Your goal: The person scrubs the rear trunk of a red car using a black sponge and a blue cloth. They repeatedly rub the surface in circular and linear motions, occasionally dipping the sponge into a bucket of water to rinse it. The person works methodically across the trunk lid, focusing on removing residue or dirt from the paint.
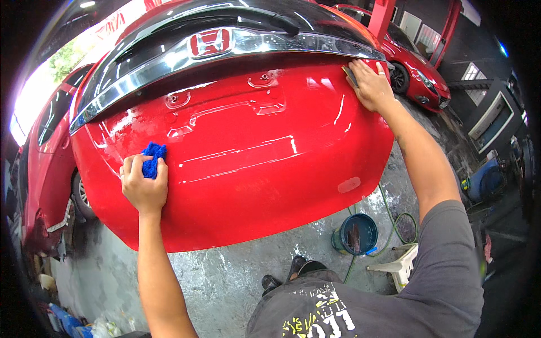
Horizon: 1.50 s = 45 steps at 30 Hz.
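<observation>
A red car tailgate [242,197] fills the middle of the view, its painted panel glossy and wet in patches. At its left side my left hand [142,185] is closed round a crumpled blue cloth [153,161], which rests against the paint. My right hand [373,89] is at the far right corner, just below the chrome strip [270,46]. Under its fingers it presses a thin dark pad with a yellowish edge [350,77] to the panel; most of this pad is hidden. A pale oval patch [349,185] marks the lower right of the panel.
On the wet grey floor stand a dark teal bucket [336,239] and a cream plastic stool [396,267], with a green hose [389,236] looping between them. Other red cars stand at left [51,163] and far right [420,73]. A red post [381,17] rises behind the tailgate.
</observation>
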{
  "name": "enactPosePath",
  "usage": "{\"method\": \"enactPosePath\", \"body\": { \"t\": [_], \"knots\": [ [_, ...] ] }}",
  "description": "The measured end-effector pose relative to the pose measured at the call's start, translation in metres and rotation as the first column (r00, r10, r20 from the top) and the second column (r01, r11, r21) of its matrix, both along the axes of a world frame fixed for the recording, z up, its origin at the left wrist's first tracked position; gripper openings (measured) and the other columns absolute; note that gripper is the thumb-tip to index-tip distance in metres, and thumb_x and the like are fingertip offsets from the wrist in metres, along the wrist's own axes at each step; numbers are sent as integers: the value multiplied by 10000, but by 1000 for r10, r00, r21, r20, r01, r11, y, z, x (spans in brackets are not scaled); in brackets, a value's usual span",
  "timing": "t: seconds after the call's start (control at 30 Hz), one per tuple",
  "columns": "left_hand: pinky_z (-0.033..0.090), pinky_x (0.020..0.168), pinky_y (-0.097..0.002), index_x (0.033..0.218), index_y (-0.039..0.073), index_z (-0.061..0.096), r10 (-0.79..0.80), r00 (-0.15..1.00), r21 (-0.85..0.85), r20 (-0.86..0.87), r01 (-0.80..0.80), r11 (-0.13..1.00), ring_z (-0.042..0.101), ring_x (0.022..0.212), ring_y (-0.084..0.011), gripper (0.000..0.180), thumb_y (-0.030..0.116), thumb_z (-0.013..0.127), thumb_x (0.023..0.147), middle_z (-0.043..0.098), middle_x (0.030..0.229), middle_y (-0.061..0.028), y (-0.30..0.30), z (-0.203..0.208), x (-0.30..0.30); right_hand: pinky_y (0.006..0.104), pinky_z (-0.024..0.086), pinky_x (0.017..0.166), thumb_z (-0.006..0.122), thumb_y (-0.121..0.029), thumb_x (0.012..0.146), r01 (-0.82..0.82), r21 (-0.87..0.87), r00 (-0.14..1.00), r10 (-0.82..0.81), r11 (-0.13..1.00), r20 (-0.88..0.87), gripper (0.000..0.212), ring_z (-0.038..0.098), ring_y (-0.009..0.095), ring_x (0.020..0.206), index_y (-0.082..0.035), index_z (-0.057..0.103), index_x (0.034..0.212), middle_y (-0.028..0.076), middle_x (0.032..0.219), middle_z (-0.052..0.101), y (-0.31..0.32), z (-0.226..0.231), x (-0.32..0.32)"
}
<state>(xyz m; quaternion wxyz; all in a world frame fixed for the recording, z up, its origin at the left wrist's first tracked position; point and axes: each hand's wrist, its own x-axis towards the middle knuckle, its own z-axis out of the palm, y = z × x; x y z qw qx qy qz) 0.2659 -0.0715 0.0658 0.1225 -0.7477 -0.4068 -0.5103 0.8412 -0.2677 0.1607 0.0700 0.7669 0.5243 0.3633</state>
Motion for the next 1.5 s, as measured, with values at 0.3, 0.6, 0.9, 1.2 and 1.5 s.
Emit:
{"method": "enactPosePath", "body": {
  "t": [0.3,0.6,0.9,1.2,1.5],
  "knots": [
    [546,977,-506,990,63,736,8,1000,-22,-4,-9,1000,709,1060,-396,197,202,841,896,751,1108,-150,-4,4,-3,597,315,1321,637,-335,1123,-252,18,967,252,968,-17,585,484,308,1613,-60,536,1630,152,1713,542,-52,-38,-33],
    [552,983,-515,965,62,726,37,999,-38,1,-37,999,711,1081,-402,208,176,849,842,753,1101,-156,-6,8,-5,606,305,1326,631,-328,1122,-388,39,906,389,921,-165,563,493,293,1607,-66,561,1615,139,1709,552,-55,-52,-39],
    [539,975,-508,972,58,726,27,1000,-18,8,-27,999,692,1071,-392,201,141,845,833,745,1106,-161,-4,4,2,586,280,1360,661,-262,1085,-406,-26,909,401,913,-117,559,478,315,1606,-52,580,1597,151,1701,554,-23,1,31],
    [532,1001,-511,973,50,721,-6,1000,-38,9,6,999,695,1081,-398,204,135,843,833,748,1101,-176,3,-2,8,547,287,1380,642,-134,979,-630,40,752,622,775,-217,699,447,387,1629,55,484,1634,276,1713,492,57,-11,-80],
    [535,989,-503,994,24,705,29,1000,-44,-1,-29,999,695,1089,-403,209,142,838,884,732,1110,-192,-4,4,2,610,216,1387,604,-312,1140,-529,-189,841,481,827,-249,573,429,327,1649,-41,526,1640,201,1760,464,-16,27,37]
  ]
}}
